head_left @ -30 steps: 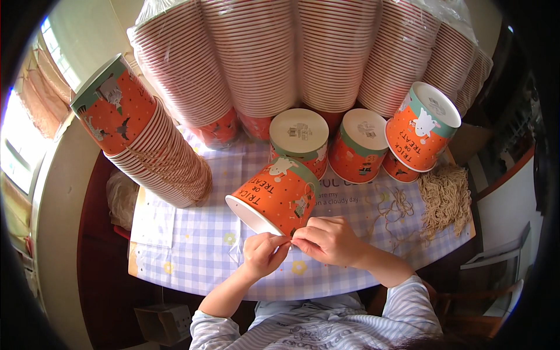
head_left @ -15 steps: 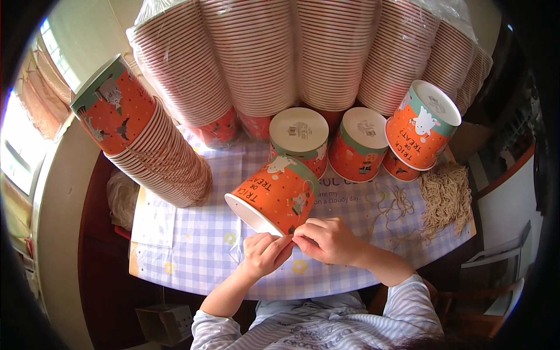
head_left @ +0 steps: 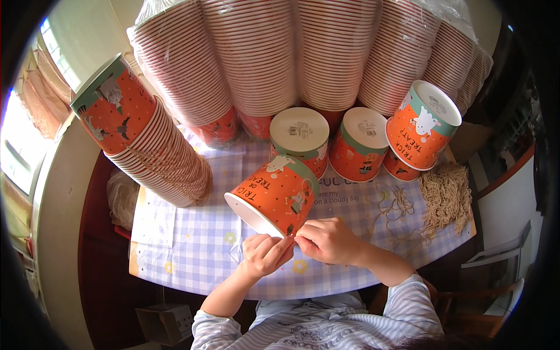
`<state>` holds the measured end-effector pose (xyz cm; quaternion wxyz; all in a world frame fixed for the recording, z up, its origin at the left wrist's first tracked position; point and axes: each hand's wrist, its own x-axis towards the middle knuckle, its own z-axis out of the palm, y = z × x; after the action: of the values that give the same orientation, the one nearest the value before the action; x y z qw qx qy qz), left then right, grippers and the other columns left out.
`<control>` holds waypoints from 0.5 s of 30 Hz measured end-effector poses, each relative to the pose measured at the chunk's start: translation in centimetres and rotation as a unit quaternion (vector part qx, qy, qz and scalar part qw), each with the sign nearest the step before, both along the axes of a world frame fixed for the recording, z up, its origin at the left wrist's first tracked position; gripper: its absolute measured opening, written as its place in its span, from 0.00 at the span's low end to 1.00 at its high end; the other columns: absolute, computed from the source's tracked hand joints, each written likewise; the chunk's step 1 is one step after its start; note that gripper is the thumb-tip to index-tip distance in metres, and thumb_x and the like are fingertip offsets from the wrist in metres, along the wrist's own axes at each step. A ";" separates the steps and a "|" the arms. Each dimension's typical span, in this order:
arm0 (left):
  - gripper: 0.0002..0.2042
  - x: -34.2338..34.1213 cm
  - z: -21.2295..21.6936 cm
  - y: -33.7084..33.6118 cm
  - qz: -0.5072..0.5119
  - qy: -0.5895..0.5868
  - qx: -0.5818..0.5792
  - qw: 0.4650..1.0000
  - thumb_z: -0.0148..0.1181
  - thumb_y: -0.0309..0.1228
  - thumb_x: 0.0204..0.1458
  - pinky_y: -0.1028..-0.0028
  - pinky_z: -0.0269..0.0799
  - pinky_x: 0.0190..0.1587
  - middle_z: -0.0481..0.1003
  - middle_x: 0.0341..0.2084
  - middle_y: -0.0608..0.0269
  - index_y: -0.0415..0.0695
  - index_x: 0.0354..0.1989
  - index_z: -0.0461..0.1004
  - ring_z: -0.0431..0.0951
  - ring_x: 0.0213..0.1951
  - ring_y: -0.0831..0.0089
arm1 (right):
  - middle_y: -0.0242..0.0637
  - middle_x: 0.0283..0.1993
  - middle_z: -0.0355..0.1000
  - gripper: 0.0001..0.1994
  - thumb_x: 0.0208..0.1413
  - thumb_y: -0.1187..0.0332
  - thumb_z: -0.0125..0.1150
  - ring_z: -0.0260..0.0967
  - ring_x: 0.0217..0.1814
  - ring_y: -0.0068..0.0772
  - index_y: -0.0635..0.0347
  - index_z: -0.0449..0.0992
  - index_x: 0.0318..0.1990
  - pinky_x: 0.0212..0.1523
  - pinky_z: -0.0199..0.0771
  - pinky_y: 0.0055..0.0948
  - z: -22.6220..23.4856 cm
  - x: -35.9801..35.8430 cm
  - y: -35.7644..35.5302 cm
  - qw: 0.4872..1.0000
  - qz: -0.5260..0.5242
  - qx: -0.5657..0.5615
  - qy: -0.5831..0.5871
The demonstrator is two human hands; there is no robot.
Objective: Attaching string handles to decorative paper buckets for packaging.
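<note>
An orange paper bucket (head_left: 271,189) with a green base band and white rim lies tilted on its side on the table, its mouth toward the lower left. At the near side of its rim, my left hand (head_left: 265,254) is closed, thumb and forefinger pinched together. My right hand (head_left: 328,240) is closed in a pinch right beside it, the fingertips of both almost meeting against the bucket's wall. Whatever lies between the fingertips is too small to make out. Beyond the tilted bucket, another bucket (head_left: 298,131) stands upside down.
More upturned buckets (head_left: 363,143) stand to the right, one stacked bucket (head_left: 424,122) leaning above them. A nested stack (head_left: 160,151) rises at left. Tall plastic-wrapped stacks (head_left: 251,58) fill the back. Beige string (head_left: 446,198) lies bundled at right, with loose strands (head_left: 394,204) on the checked tablecloth (head_left: 204,262).
Both hands have shifted very slightly at the bucket's rim, the right one a touch to the right. The bucket stays tilted as before.
</note>
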<state>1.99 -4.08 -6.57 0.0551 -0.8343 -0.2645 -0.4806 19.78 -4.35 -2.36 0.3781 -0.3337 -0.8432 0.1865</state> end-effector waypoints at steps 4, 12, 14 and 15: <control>0.11 0.0 0.0 0.0 0.006 -0.003 0.001 1.000 0.62 0.21 0.30 0.80 0.59 0.17 0.69 0.15 0.70 0.43 0.27 0.73 0.67 0.14 0.77 | 0.35 0.20 0.67 0.04 0.43 0.72 0.55 0.67 0.20 0.35 0.60 0.67 0.23 0.20 0.67 0.30 0.0 0.0 0.0 1.000 0.000 0.002 -0.005; 0.11 -0.2 0.0 0.0 0.012 0.002 -0.002 1.000 0.59 0.20 0.31 0.80 0.60 0.17 0.69 0.15 0.70 0.43 0.27 0.73 0.68 0.14 0.77 | 0.33 0.20 0.68 0.06 0.43 0.72 0.57 0.68 0.20 0.33 0.57 0.66 0.27 0.20 0.67 0.29 0.9 -0.2 -0.3 0.997 -0.010 -0.059 0.038; 0.11 -0.1 0.0 0.0 0.010 -0.003 -0.007 1.000 0.58 0.19 0.31 0.80 0.60 0.17 0.69 0.15 0.69 0.43 0.27 0.72 0.68 0.14 0.76 | 0.32 0.20 0.68 0.07 0.41 0.73 0.58 0.68 0.20 0.32 0.57 0.65 0.27 0.20 0.67 0.27 0.0 -0.3 -0.1 0.999 -0.001 -0.020 0.037; 0.10 -0.1 0.0 -0.1 0.009 -0.008 -0.012 1.000 0.58 0.19 0.31 0.79 0.60 0.18 0.69 0.15 0.69 0.43 0.26 0.71 0.68 0.14 0.76 | 0.32 0.20 0.68 0.07 0.41 0.73 0.58 0.68 0.20 0.32 0.57 0.65 0.27 0.20 0.67 0.27 -0.1 -0.2 0.0 0.999 -0.001 -0.020 0.037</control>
<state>1.85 -4.15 -6.56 0.0471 -0.8285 -0.2787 -0.4834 19.54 -4.39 -2.46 0.4027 -0.3346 -0.8245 0.2149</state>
